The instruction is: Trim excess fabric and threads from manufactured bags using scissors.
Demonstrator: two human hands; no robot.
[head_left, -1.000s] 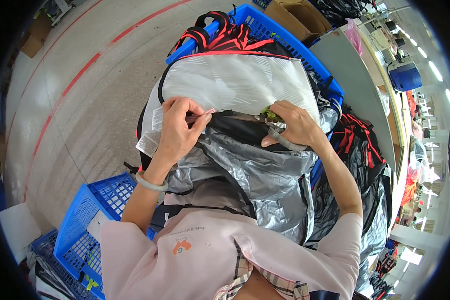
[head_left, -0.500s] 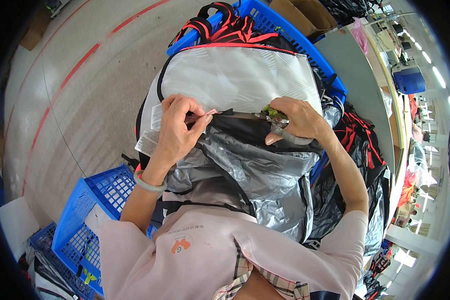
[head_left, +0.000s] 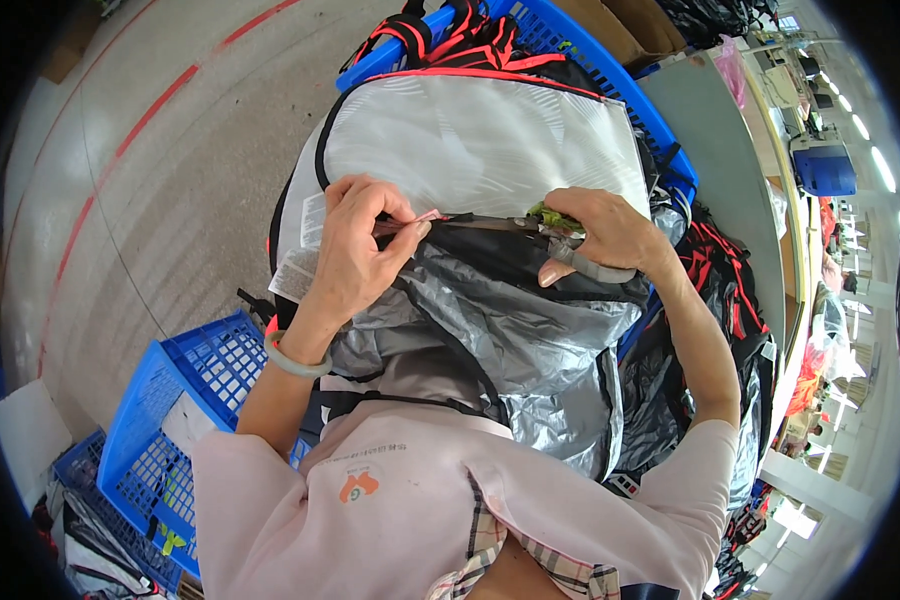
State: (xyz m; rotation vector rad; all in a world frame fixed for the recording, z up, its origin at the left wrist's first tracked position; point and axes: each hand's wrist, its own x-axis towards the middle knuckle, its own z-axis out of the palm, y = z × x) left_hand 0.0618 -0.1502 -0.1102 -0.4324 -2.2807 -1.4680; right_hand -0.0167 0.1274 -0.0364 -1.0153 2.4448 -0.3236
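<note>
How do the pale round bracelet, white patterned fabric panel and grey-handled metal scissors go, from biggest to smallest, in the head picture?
1. White patterned fabric panel
2. Grey-handled metal scissors, partly covered by the right hand
3. Pale round bracelet

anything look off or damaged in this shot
No spill or clear damage stands out. The scissors in the right hand look a little odd: green wrapping covers part of the handle, perhaps a makeshift grip. Black-and-red straps also hang untidily over the edge of the blue crate.
</note>
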